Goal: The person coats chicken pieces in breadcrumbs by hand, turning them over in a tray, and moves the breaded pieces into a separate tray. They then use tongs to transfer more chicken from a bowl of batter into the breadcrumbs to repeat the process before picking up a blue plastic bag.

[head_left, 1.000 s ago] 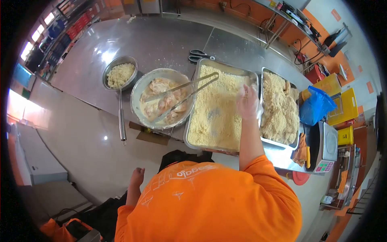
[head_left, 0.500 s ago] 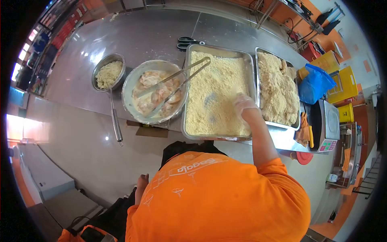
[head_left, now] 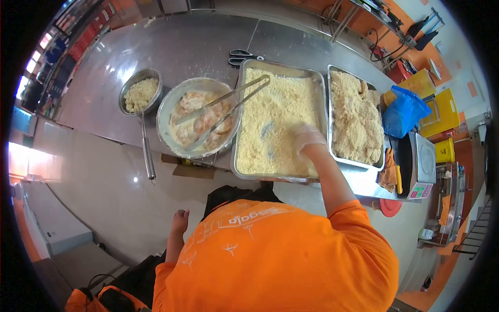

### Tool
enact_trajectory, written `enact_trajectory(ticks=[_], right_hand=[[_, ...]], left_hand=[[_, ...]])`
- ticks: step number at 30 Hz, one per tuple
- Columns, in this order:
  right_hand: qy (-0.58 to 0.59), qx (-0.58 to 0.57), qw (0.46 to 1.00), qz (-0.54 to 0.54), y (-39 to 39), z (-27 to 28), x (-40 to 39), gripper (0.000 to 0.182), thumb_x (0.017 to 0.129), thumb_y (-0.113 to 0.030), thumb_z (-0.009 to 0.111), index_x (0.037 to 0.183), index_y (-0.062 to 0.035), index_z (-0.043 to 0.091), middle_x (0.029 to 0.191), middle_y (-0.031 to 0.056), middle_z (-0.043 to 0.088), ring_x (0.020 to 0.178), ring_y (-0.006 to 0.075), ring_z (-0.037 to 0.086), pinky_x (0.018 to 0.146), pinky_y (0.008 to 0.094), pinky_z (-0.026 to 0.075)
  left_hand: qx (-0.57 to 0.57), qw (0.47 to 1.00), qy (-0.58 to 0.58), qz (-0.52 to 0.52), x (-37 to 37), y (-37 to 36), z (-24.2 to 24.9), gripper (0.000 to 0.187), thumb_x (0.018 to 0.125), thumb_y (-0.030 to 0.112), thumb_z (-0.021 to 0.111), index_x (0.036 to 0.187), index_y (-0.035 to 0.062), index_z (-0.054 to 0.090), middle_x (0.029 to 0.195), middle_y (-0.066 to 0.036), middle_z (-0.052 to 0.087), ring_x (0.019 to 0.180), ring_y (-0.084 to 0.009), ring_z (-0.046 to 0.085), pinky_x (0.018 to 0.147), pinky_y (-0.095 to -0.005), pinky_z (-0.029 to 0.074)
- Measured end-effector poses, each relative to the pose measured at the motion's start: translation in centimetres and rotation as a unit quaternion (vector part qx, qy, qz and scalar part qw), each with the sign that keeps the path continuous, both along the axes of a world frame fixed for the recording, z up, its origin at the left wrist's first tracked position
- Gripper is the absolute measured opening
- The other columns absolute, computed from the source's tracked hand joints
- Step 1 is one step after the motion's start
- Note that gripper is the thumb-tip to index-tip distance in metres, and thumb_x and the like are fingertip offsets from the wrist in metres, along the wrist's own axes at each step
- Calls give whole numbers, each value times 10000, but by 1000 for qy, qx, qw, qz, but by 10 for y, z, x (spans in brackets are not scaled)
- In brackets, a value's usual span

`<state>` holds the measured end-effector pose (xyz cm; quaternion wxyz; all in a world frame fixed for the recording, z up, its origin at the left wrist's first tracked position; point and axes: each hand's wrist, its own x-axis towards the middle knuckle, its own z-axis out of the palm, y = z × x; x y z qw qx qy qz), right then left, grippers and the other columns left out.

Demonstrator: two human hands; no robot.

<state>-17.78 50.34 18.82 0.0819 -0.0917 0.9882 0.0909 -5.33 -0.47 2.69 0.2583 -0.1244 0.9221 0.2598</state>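
Note:
A thin clear glove covers my right hand (head_left: 307,137), which is at the right part of the wide metal tray (head_left: 236,165) of pale yellow crumbs (head_left: 280,104). Its fingers are blurred and partly in the crumbs, so their grip is hidden. My left hand (head_left: 180,220) is bare and hangs by my side, below the table edge, with its fingers curled and nothing visible in it. Metal tongs (head_left: 249,89) lie across the bowl (head_left: 161,122) of pale, wet meat pieces (head_left: 195,117) and reach over the tray's left rim.
Right of the crumb tray stands a second tray (head_left: 330,112) heaped with coated pieces (head_left: 356,119). Beyond it are a blue bag (head_left: 406,112), a scale (head_left: 426,158) and an orange cloth (head_left: 388,171). A sieve (head_left: 123,99) and black-handled scissors (head_left: 241,54) lie on the metal table (head_left: 197,41).
My right hand has shifted slightly left and down within the crumb tray. My left hand has risen a little beside my body and shows more of its forearm.

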Motion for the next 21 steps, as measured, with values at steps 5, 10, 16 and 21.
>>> enact_trajectory(ticks=[5,10,16,21], right_hand=[[79,-701,644,-297,-14,78,10,197,818,-142,448,958,-14,500,735,49,474,662,144,468,577,220,400],[296,-679,662,-113,8,9,9,216,871,-148,382,1066,-67,423,732,-3,433,563,85,424,527,130,360],[-28,-928,300,-219,24,8,-15,219,820,-68,408,1025,3,443,832,49,521,709,145,519,596,214,434],[234,-524,817,-61,27,-56,-96,208,784,-39,418,933,-70,559,914,38,570,792,146,543,702,261,438]], left_hand=[[-21,998,-54,-7,13,-13,-8,369,798,343,488,914,-3,542,875,-205,563,862,-355,524,748,-404,420],[-38,997,-70,-19,25,-30,-12,380,803,350,479,911,-10,536,890,-221,563,864,-375,518,761,-418,414],[-24,998,-52,-12,22,-22,-1,385,808,354,470,927,-7,530,909,-216,561,883,-367,514,768,-415,409],[-19,998,-57,1,19,-8,13,384,813,354,457,919,-7,533,901,-210,563,878,-362,518,763,-414,409]])
